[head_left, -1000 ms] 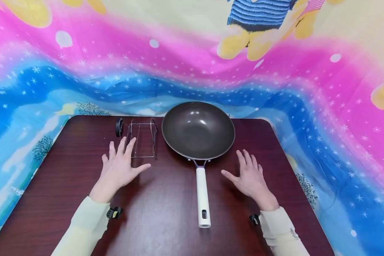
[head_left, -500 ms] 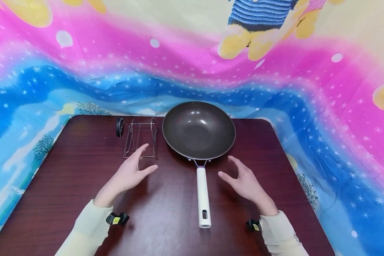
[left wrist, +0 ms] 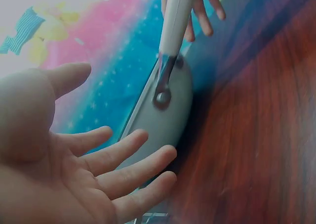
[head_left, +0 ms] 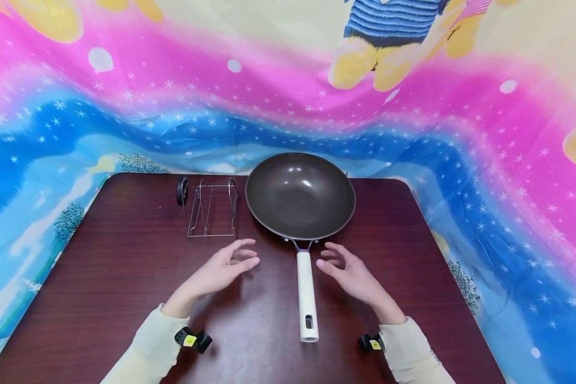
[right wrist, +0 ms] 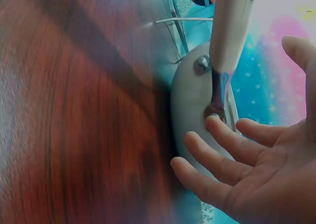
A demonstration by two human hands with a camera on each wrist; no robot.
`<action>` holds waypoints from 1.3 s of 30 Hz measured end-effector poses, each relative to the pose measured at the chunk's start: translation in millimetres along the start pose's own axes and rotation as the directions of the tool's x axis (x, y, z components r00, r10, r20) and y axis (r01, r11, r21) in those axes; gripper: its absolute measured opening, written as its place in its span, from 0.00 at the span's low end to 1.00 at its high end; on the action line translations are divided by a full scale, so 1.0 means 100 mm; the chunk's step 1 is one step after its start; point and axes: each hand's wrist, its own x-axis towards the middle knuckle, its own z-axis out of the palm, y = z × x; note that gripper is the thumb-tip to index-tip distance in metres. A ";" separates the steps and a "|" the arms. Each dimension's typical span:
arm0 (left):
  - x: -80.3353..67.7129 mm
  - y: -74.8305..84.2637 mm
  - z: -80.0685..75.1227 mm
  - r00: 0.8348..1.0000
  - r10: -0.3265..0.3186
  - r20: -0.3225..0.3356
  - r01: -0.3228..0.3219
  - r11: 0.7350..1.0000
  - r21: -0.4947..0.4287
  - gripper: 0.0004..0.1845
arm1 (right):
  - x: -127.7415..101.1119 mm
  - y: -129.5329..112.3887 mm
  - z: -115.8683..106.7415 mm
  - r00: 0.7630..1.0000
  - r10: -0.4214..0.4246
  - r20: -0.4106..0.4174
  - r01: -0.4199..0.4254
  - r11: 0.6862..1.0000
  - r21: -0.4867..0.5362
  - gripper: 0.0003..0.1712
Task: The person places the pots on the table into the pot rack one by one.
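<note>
A dark frying pan [head_left: 300,194] with a deep round bowl sits at the back middle of the table, its white handle [head_left: 306,293] pointing toward me. My left hand [head_left: 223,269] hovers left of the handle, fingers spread and loosely bent, holding nothing. On the handle's other side is my right hand [head_left: 348,272], also empty, its thumb near the handle's upper end. The left wrist view shows the left palm [left wrist: 64,184] facing the handle, apart from it. In the right wrist view the right fingers [right wrist: 217,169] overlap the pan's outer side near the handle bracket.
A thin wire rack [head_left: 213,210] stands left of the pan. Beside it, a black round lid-like piece [head_left: 182,192] stands on edge. The dark red wooden table [head_left: 101,266] meets a colourful patterned cloth [head_left: 288,112] behind and at the sides.
Both hands have moved inward toward the pan handle, the left one to the right and toward me, away from the rack. Their fingers have bent somewhat. The pan and rack stay put.
</note>
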 end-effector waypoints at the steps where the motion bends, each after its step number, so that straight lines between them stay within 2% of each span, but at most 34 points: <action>1: 0.00 0.00 0.03 1.000 0.005 0.012 -0.005 1.000 -0.011 0.30 | 0.01 0.00 0.02 1.000 -0.002 0.005 0.002 1.000 0.018 0.39; 6: 0.01 0.02 0.20 0.998 0.018 0.055 -0.015 0.998 -0.055 0.25 | 0.04 0.01 0.09 1.000 0.014 0.027 -0.017 0.994 0.112 0.37; 10: 0.02 0.03 0.37 0.996 0.002 0.089 0.011 0.990 -0.144 0.25 | 0.06 0.03 0.16 0.997 0.055 0.058 -0.067 0.976 0.210 0.35; 13: 0.03 0.01 0.50 0.992 -0.027 0.121 0.056 0.968 -0.245 0.28 | 0.07 0.04 0.21 0.992 0.075 0.099 -0.101 0.953 0.286 0.35; 19: 0.04 0.00 0.69 0.978 -0.070 0.197 0.146 0.903 -0.404 0.34 | 0.08 0.04 0.32 0.981 0.068 0.182 -0.142 0.892 0.428 0.36; 22: 0.04 0.03 0.76 0.967 -0.075 0.244 0.183 0.870 -0.457 0.36 | 0.09 0.05 0.37 0.973 0.067 0.222 -0.177 0.832 0.525 0.36; 26: 0.03 0.06 0.84 0.952 -0.083 0.294 0.230 0.827 -0.512 0.36 | 0.11 0.06 0.42 0.959 0.062 0.277 -0.235 0.722 0.651 0.40; 31: 0.02 0.08 0.91 0.943 -0.096 0.317 0.269 0.783 -0.561 0.36 | 0.13 0.06 0.48 0.944 0.049 0.327 -0.291 0.590 0.753 0.44; 35: 0.02 0.08 0.95 0.940 -0.105 0.324 0.288 0.752 -0.592 0.35 | 0.15 0.08 0.54 0.934 0.027 0.357 -0.325 0.481 0.814 0.33; 37: 0.03 0.07 0.98 0.937 -0.108 0.331 0.303 0.723 -0.621 0.34 | 0.17 0.09 0.56 0.927 0.012 0.374 -0.341 0.436 0.833 0.26; 39: 0.04 0.06 1.01 0.932 -0.109 0.347 0.323 0.686 -0.653 0.32 | 0.18 0.10 0.58 0.920 -0.005 0.391 -0.356 0.404 0.843 0.23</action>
